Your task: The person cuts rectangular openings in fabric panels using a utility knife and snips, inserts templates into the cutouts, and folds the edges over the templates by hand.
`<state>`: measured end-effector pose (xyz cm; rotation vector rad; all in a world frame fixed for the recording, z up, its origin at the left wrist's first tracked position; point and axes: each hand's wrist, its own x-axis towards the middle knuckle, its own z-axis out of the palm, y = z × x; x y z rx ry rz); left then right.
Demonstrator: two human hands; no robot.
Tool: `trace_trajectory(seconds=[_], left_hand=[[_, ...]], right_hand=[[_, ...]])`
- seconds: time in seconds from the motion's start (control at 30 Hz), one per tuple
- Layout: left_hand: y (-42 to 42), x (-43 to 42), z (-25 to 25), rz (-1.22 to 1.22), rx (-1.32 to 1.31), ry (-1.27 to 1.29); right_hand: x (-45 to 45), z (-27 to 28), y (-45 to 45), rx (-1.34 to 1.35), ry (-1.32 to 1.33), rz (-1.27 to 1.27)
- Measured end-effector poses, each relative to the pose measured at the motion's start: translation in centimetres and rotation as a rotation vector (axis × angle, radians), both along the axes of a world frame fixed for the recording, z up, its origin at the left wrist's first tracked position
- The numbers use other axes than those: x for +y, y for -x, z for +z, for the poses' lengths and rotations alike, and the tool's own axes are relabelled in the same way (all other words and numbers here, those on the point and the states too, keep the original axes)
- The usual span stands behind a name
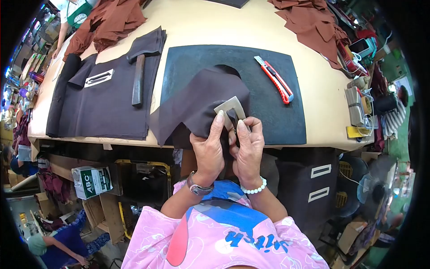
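The pale frame (238, 105) was held upright over the near side of the dark mat (273, 127), with the dark sheet (204, 92) draped behind it, seemingly so that both could be gripped together and the opening seen. Its lower left edge was pinched by the left hand (208, 154), the thumb pressed on the face and the fingers hidden behind, likely to steady it. The right hand (249, 150) was nearly closed, thumb and forefinger brought together on the dark fold (232, 117) at the opening; whether a tool was also held could not be told. The cutter (275, 80) had been laid on the mat, to the right, apparently within reach but clear of the sheet. On the bench (333, 103), the stack of dark sheets (114, 110) was perhaps weighted by the hammer (139, 83) resting on it
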<state>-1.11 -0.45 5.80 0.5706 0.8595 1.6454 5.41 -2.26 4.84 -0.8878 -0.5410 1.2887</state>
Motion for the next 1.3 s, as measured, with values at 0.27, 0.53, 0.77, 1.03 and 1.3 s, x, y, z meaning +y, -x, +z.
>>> trace_trajectory(seconds=[0.27, 0.53, 0.77, 1.03, 1.3], left_hand=[[0.9, 2.6, -1.1, -0.091, 0.008, 0.053], [1.7, 3.1, -1.0, -0.183, 0.035, 0.036], [2.2, 2.2, -0.3, -0.259, 0.075, 0.016], [4.1, 1.7, 0.2, -0.277, 0.175, -0.009], [4.3, 1.8, -0.2, -0.205, 0.036, -0.002]], right_hand=[[-0.2, -0.1, -4.1, -0.479, -0.002, -0.025], [1.8, -2.3, -11.8, -1.923, -0.194, -0.416], [4.7, 2.5, -5.9, -1.605, -0.839, -0.118], [6.3, 4.6, -4.4, -1.503, -0.874, 0.049], [7.8, 3.4, -1.3, -1.188, -0.432, -0.049]])
